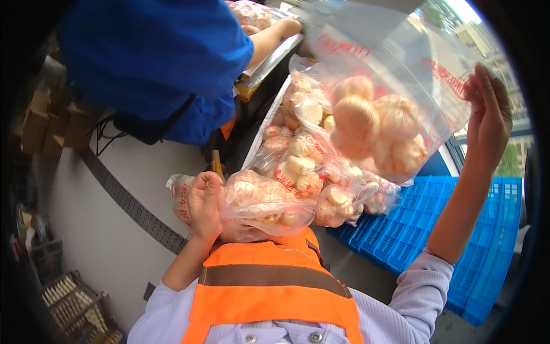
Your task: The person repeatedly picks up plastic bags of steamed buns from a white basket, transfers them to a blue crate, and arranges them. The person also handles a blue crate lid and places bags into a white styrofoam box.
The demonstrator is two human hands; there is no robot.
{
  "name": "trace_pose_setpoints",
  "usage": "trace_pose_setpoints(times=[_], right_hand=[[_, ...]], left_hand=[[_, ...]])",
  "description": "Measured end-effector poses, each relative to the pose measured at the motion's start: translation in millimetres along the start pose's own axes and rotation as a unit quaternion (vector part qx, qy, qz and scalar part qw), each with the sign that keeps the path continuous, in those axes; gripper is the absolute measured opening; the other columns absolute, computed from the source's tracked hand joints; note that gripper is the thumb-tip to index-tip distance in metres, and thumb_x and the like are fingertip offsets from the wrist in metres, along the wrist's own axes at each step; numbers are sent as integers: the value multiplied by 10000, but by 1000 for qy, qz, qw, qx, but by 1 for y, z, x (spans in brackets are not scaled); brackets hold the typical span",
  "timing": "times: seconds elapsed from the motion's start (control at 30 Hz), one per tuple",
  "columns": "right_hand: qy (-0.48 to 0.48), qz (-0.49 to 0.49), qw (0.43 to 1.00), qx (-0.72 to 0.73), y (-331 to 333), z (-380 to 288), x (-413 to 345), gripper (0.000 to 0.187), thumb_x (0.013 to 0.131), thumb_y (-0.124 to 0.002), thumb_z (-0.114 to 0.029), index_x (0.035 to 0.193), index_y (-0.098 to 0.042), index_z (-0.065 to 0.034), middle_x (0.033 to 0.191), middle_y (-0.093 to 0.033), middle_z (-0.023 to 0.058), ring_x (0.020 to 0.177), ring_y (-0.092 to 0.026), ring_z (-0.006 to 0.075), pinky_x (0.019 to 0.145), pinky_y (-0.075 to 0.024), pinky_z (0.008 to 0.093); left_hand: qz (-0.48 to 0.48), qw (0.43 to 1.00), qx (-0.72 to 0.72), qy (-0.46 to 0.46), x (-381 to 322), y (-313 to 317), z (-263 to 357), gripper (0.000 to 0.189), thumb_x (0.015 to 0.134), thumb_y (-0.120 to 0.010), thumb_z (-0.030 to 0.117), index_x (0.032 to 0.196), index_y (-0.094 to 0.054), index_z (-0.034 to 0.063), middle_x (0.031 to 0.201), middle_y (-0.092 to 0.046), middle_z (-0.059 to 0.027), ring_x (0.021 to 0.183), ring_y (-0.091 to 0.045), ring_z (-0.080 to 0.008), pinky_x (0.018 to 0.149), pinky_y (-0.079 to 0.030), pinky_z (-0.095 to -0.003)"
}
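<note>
My left hand [207,205] grips the gathered neck of a clear plastic bag of steamed buns [266,200], held just above my orange apron. The loose end of that bag sticks out left of my fist. Up at the right, my right hand [490,107] pinches the upper edge of a larger clear bag of buns [378,120], which hangs tilted and slightly blurred. Both bags bear red printing. Between and beneath them, several more bagged buns [300,163] lie heaped on a white-edged surface, partly hidden by the raised bag.
Stacked blue plastic crates [468,232] stand at the right by a window. A person in a blue top [163,64] works at the upper left, one arm over another bag of buns [253,17]. Cardboard boxes [51,120] and a rack of pale items [77,305] sit at the left.
</note>
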State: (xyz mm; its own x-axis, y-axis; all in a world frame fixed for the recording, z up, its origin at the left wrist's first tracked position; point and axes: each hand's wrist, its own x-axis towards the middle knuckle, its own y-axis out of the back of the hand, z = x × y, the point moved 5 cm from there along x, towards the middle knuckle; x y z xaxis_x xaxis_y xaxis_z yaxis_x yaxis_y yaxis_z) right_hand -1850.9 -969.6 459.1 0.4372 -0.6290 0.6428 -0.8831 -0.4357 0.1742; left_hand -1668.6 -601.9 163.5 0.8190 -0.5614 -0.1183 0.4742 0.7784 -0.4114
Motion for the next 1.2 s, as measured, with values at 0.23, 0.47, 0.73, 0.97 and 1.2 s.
trace_pose_setpoints(times=[0.23, 0.47, 0.73, 0.97, 1.2], right_hand=[[-12, -14, 996, 92, -40, 88, 60, 176, 877, -646, -48, 1039, -683, 12, 912, -692, 98, 853, -673, 156, 754, -563, 255], [-89, -17, 980, 177, -95, 170, 94, 94, 820, -718, -57, 871, -671, 7, 770, -668, 79, 669, -623, 141, 712, -526, 257], [-126, 7, 975, 185, -129, 209, 124, 130, 801, -739, -65, 889, -667, -3, 820, -680, 76, 706, -635, 134, 729, -540, 248], [-158, 43, 975, 153, -126, 219, 124, 131, 799, -738, -52, 895, -662, -4, 818, -679, 75, 707, -640, 131, 696, -546, 231], [-138, 9, 981, 137, -146, 187, 100, 114, 818, -728, -77, 890, -662, -17, 768, -659, 56, 660, -613, 122, 652, -516, 239]], left_hand=[[124, 992, -32, -9, -16, 0, 4, 215, 962, -578, 286, 873, -555, 92, 664, -426, 96, 559, -337, 16, 513, -260, -155], [264, 954, -138, 23, -21, -5, 18, 205, 922, -633, 297, 808, -547, 151, 608, -365, 94, 552, -373, -24, 522, -309, -191], [262, 933, -228, 95, 9, 1, 3, 213, 847, -728, 293, 807, -584, 143, 617, -441, 81, 555, -439, -39, 535, -380, -207], [249, 944, -182, 119, 41, 15, -5, 209, 808, -772, 252, 850, -636, 99, 784, -588, 41, 675, -522, -51, 628, -442, -206], [176, 955, -185, 152, 63, 18, -23, 141, 842, -733, 212, 866, -638, 111, 865, -596, 52, 804, -535, -42, 747, -438, -187]])
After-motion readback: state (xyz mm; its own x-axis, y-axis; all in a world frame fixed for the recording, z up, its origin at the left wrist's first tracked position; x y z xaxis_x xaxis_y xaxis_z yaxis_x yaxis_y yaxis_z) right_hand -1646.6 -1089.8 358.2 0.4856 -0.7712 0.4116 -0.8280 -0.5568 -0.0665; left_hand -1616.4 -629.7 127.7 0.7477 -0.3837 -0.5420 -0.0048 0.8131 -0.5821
